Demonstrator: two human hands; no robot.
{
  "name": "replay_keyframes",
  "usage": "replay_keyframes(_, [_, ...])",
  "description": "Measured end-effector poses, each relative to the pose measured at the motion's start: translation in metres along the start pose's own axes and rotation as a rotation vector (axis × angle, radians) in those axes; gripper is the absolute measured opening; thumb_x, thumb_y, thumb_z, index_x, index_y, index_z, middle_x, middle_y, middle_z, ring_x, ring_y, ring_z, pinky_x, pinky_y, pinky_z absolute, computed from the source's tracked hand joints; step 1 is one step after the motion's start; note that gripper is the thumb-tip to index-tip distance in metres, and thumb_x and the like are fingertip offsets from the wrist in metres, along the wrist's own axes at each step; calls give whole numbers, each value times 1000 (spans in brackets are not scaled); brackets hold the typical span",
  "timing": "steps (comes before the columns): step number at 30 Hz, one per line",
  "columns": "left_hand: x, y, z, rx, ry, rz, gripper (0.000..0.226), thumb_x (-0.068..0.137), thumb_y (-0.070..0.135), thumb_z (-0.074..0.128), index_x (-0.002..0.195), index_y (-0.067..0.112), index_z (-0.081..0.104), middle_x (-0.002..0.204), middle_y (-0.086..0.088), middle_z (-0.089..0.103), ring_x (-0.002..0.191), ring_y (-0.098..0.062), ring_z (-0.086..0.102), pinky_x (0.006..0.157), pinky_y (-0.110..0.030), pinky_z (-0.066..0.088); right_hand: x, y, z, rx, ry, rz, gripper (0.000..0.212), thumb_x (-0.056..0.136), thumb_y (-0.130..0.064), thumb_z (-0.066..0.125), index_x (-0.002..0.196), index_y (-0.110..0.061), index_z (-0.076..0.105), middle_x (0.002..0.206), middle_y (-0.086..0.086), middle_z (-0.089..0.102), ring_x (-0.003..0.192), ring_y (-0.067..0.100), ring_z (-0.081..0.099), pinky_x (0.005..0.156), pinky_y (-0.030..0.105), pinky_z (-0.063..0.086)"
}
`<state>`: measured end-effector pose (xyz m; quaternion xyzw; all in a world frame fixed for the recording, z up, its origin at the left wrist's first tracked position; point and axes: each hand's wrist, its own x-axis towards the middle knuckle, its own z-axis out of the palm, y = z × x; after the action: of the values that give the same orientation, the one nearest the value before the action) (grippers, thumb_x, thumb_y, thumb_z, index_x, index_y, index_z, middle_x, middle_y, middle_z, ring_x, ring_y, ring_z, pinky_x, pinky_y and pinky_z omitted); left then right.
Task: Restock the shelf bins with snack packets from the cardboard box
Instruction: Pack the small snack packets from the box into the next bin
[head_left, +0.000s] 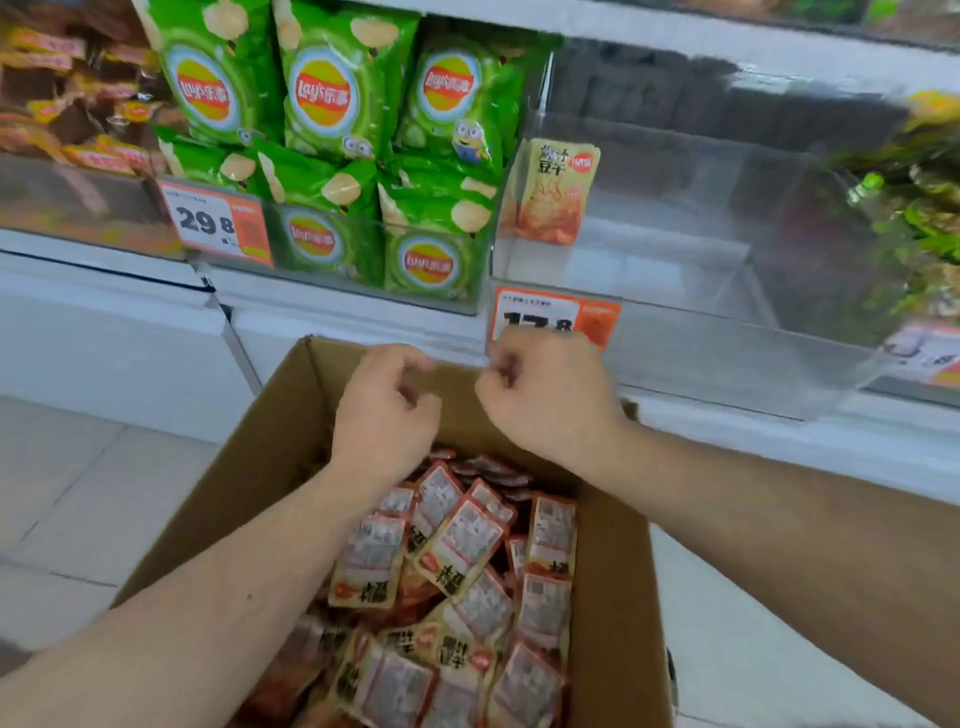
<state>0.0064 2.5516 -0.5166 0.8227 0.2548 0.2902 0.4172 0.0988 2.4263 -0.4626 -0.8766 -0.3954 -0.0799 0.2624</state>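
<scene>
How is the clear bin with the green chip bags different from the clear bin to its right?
The chip bin is packed with green chip bags piled above its front wall; the right bin is nearly bare, with one orange packet against its left wall. The chip bin's price tag shows fully; the right bin's tag is partly hidden by the right hand. Both are clear bins on the same shelf, with orange-and-white tags.

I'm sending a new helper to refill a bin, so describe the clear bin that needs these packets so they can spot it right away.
On the white shelf, look just right of the bin packed with green chip bags. The clear bin there is almost bare, holding a single orange packet leaning at its left wall. Its orange price tag is directly above the cardboard box, unlike its full neighbours.
</scene>
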Motion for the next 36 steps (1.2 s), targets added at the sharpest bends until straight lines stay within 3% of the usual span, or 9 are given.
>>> replay_keyframes(4, [-30, -35, 15, 90, -251, -109, 27, 80, 1, 62, 88, 27, 59, 87, 13, 58, 74, -7, 54, 73, -27, 45, -30, 28, 72, -263, -855, 249, 21, 85, -34, 58, 83, -14, 63, 90, 5, 65, 76, 23, 62, 61, 29, 48])
replay_keyframes(10, [-51, -59, 35, 100, -438, -215, 20, 87, 9, 58, 84, 28, 59, 87, 17, 58, 77, -5, 54, 69, -23, 40, -79, 62, 117, -499, -1335, 317, 48, 101, -30, 51, 146, -16, 40, 151, 6, 42, 130, 20, 48, 103, 27, 38])
replay_keyframes(13, [-52, -68, 45, 94, -454, -288, 16, 88, 16, 58, 82, 31, 60, 89, 13, 62, 80, -11, 60, 65, -25, 46, -97, 73, 137, -270, -1258, 563, 42, 102, -19, 50, 142, -5, 43, 143, 7, 46, 100, 11, 55, 81, 10, 42])
replay_keyframes(15, [-56, -74, 50, 65, -470, -318, 16, 88, 16, 59, 81, 30, 60, 89, 10, 63, 83, -13, 60, 68, -26, 46, -105, 94, 164, -285, -1141, 643, 31, 95, -33, 62, 119, -14, 61, 110, 5, 63, 81, 13, 54, 71, 20, 41])
replay_keyframes(18, [-60, -79, 53, 52, -537, -384, 11, 90, 13, 59, 90, 24, 62, 88, 6, 61, 81, -16, 59, 67, -26, 45, -127, 170, 233, -392, -1151, 419, 39, 82, -49, 67, 112, -25, 63, 98, 3, 64, 77, 19, 64, 73, 34, 53])
replay_keyframes(21, [-62, -83, 50, 50, -657, -622, 6, 93, 17, 56, 99, 18, 58, 93, 0, 62, 83, -19, 60, 73, -35, 53, -106, 125, 194, -427, -1204, 402, 30, 87, -36, 67, 111, -18, 61, 109, 7, 62, 93, 21, 62, 77, 33, 50])
replay_keyframes(26, [-60, -96, 38, -452, -814, -1364, 79, 91, 62, 51, 137, -1, 41, 134, -23, 55, 110, -40, 60, 78, -46, 55, -60, 36, 118, -486, -920, 78, 18, 86, -32, 65, 80, -18, 55, 86, -2, 59, 76, 20, 58, 64, 32, 50])
replay_keyframes(30, [-59, -99, 32, -747, -606, -1408, 33, 92, 32, 64, 107, 2, 62, 94, -19, 72, 88, -31, 69, 77, -42, 59, -70, -4, 95, -233, -896, -122, 7, 82, -18, 67, 82, -21, 61, 90, -3, 62, 84, 20, 59, 72, 36, 54])
replay_keyframes(36, [-61, -114, 28, -616, -501, -1313, 9, 95, 7, 59, 100, -1, 58, 96, -20, 72, 92, -33, 70, 92, -49, 55, -76, 45, 123, -32, -1096, 542, 28, 81, -27, 76, 100, -9, 65, 91, 4, 66, 76, 21, 66, 58, 29, 54])
